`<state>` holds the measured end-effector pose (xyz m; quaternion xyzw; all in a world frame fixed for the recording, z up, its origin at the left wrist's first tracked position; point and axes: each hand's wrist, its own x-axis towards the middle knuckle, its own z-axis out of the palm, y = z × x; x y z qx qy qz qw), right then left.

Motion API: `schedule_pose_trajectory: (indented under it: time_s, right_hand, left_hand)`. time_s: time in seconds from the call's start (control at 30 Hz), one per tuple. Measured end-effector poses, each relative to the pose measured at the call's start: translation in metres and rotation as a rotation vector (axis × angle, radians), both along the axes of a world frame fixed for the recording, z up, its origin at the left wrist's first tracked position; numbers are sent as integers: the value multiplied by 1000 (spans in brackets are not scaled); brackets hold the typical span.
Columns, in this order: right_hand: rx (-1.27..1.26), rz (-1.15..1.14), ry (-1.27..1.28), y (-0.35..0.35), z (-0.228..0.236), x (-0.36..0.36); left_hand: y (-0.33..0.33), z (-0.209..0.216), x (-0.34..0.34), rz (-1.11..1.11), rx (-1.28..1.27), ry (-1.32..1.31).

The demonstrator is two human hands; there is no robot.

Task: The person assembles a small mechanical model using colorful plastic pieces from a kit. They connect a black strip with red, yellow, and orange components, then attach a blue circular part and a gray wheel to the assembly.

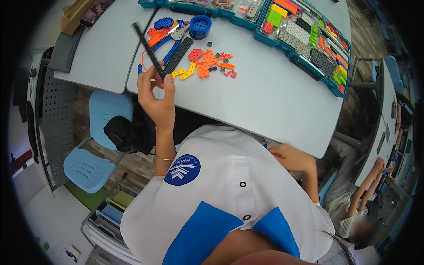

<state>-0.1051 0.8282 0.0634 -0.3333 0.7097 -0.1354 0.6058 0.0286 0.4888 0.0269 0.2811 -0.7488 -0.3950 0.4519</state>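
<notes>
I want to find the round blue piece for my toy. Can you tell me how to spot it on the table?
Look at the grey table, near its far edge, beside the teal parts case. A heap of orange, yellow and blue plastic pieces lies there, and the blue wheel sits at the heap's far end. It is the only thick, drum-shaped piece, with small holes in its top; the blue gears nearby are flat and toothed.

White short-sleeved shirt [229,185] with a blue collar [207,234] in two pointed flaps, small dark buttons [243,184] down the front. Round blue badge [182,169] with white chevrons on the chest. Thin metal bangle [164,157] on left wrist. Left hand [157,99] and right hand [291,159] bare, no gloves.
</notes>
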Motion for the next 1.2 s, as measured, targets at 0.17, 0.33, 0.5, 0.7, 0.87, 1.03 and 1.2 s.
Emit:
schedule_pose_trajectory:
  time_s: [0.17,0.33,0.5,0.7,0.87,1.03,1.2]
  right_hand:
    - [-735,-324,492,-85,-13,-53]
    - [-1005,-149,704,-165,-47,-73]
    - [-1022,-115,616,-189,-56,-79]
    - [-1028,-212,564,-188,-58,-79]
    - [-1075,-266,576,-187,-64,-81]
    - [-1158,-182,740,-191,-53,-82]
    - [-1171,66,857,-207,-47,-70]
  left_hand:
    - [-2,15,-2,-78,-116,-108]
    - [-9,25,-2,-22,-125,-136]
    - [-8,15,-2,18,-69,-154]
    - [-10,14,-8,-37,-90,-197]
    - [-13,22,-6,-60,-124,-245]
    - [-24,26,12,-131,-124,-322]
    - [-31,30,25,-66,-82,-362]
